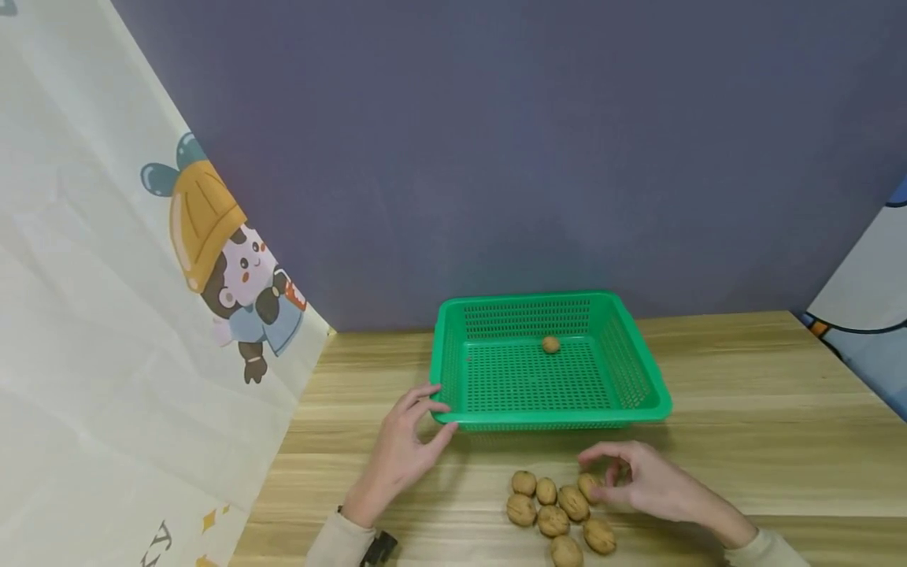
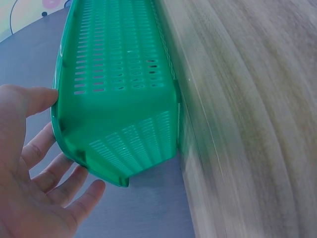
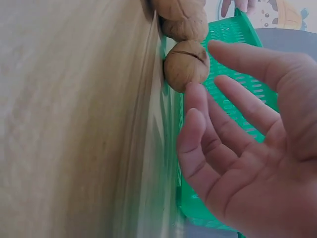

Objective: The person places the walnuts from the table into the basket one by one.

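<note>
Loosely, the left hand [image 1: 404, 450] touched the green basket [image 1: 549, 417] with spread fingers. Nearby, the right hand [image 1: 648, 482] curved around a walnut [image 1: 586, 481] on the table [image 1: 744, 394]; whether it gripped, I couldn't tell.

- A green plastic basket [image 1: 553, 417], rectangular with slotted sides and a perforated floor, stands upright and open-topped on the desk [image 1: 744, 441].
- One lone walnut [image 1: 550, 344], brown and whole, lies inside it near the far wall, slightly right of the middle.
- Eight tan-brown walnuts [image 1: 553, 521] lie in a loose cluster on the desk, near side of the basket.
- The cluster's far-right walnut [image 3: 184, 69] shows a dark seam across its shell.
</note>
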`<state>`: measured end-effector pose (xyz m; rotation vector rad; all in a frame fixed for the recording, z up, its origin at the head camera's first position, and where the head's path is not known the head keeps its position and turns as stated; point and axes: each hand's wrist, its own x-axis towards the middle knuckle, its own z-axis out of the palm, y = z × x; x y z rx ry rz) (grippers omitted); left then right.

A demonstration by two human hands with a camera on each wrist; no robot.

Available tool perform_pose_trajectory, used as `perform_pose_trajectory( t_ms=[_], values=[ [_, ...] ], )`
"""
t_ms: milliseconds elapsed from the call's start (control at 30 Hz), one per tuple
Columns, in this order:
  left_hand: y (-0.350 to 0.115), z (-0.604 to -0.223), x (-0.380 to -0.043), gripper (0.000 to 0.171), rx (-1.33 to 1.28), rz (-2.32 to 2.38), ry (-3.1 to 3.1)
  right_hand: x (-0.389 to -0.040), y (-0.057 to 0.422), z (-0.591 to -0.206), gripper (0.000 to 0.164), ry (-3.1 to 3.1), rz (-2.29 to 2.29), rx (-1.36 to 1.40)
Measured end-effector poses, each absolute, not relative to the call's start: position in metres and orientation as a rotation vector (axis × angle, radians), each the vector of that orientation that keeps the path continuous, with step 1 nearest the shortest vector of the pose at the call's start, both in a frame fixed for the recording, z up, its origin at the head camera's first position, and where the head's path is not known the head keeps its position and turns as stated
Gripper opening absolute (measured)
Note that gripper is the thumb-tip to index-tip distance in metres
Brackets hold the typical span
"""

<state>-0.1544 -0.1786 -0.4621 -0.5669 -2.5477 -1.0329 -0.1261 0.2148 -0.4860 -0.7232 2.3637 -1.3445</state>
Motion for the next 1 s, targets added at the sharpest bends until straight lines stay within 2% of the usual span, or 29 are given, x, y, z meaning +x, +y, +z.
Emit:
perform_pose_trajectory(
  t_ms=[300, 1000],
  values=[
    [-0.178, -0.461, -0.155, 0.022, -0.565, -1.040, -2.552, -0.127, 0.218, -0.491, 0.049, 2.325, -1.287, -0.761],
    [-0.179, -0.461, -0.156, 0.023, -0.557, -1.013, -2.573, -0.128, 0.220, -0.481, 0.045, 2.285, -1.335, -0.807]
  ],
)
